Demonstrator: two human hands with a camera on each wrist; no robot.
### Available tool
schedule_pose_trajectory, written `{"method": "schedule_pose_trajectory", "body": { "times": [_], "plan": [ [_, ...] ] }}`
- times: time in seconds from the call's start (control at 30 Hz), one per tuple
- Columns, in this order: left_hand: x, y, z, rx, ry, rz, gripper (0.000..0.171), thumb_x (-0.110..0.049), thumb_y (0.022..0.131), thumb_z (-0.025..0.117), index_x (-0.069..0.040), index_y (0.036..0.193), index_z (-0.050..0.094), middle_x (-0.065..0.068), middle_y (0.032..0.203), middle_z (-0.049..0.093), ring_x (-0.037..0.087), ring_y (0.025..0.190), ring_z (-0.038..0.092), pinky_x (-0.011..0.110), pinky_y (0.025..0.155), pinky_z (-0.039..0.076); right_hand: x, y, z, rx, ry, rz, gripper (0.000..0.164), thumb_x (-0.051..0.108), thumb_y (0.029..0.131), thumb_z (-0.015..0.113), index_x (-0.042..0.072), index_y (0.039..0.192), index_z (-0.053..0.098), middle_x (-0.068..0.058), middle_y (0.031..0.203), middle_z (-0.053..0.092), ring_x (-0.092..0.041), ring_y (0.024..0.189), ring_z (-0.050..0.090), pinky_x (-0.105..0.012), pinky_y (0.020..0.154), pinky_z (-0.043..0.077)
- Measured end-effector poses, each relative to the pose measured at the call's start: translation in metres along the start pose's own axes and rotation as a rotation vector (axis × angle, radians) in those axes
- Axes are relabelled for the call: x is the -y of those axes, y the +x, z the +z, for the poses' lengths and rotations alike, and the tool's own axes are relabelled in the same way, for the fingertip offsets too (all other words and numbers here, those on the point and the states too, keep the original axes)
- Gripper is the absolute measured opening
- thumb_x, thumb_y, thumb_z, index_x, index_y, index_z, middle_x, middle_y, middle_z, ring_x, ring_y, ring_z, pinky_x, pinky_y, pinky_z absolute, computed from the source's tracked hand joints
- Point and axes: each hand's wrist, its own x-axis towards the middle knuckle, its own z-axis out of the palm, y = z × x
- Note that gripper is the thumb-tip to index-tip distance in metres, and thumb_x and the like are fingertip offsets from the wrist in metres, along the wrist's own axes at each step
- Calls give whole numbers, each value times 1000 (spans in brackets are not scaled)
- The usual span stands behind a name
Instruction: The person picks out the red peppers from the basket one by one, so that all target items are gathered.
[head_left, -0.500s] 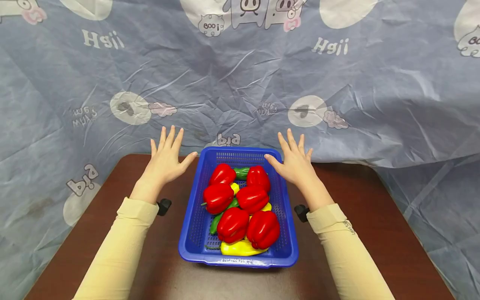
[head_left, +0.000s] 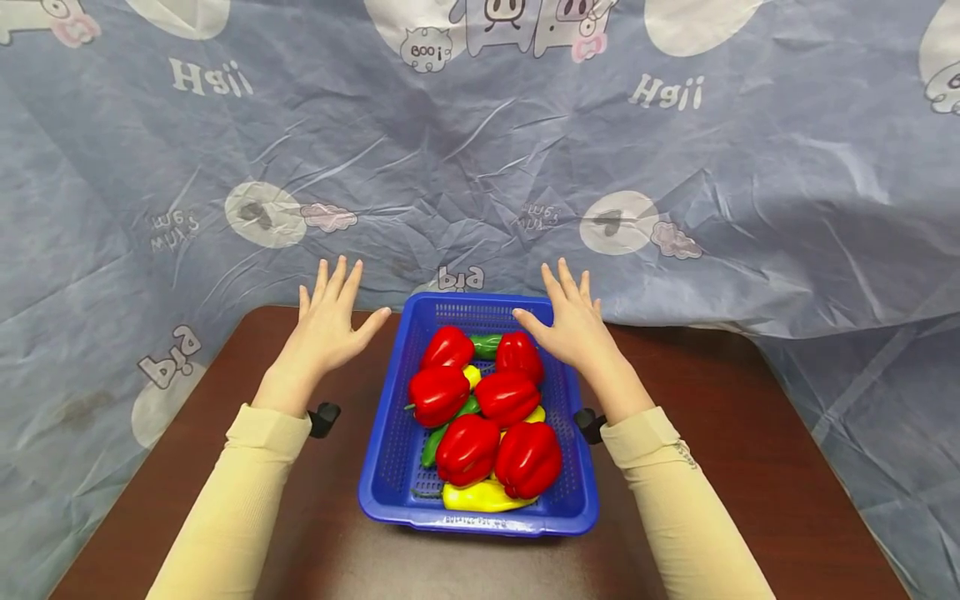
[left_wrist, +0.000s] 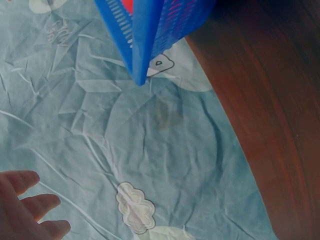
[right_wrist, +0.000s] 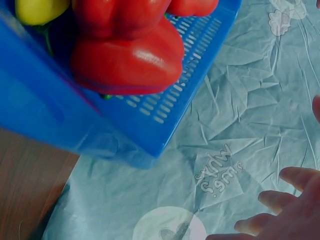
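Note:
A blue plastic basket stands on the table between my hands. Several red bell peppers lie in it, over a yellow pepper, a green pepper and a green cucumber-like vegetable, partly covered. My left hand hovers left of the basket, fingers spread and holding nothing. Over the basket's far right corner, my right hand is raised with its fingers straight and nothing in them. In the right wrist view, red bell peppers show inside the basket wall.
The dark brown wooden table extends on both sides of the basket. Behind it hangs a wrinkled grey-blue cloth with printed cartoons. Black straps with a small device sit at both wrists.
My right hand has moved left, from beside the basket to over its far right corner. The left hand has shifted only slightly. The basket and vegetables stay in place.

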Motion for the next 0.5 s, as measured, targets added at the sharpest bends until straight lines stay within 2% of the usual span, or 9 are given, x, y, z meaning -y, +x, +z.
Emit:
{"method": "schedule_pose_trajectory", "body": {
  "times": [0.33,0.5],
  "plan": [
    [7,-1,4,-21,-20,-2,85,-55,97,48,-9,159,12,20,164,6,40,152,-8,71,114,0,7,3,9,6,51,-7,88,52,95,56,11,159,12,-16,166,1,-48,149,-5,-68,115,11],
    [10,-3,8,-27,-45,-10,88,-56,95,51,-10,159,12,21,164,8,42,152,-5,71,114,4,7,4,14,42,86,1,91,52,94,58,10,159,11,-17,165,2,-49,149,-2,-67,114,15]
  ]
}}
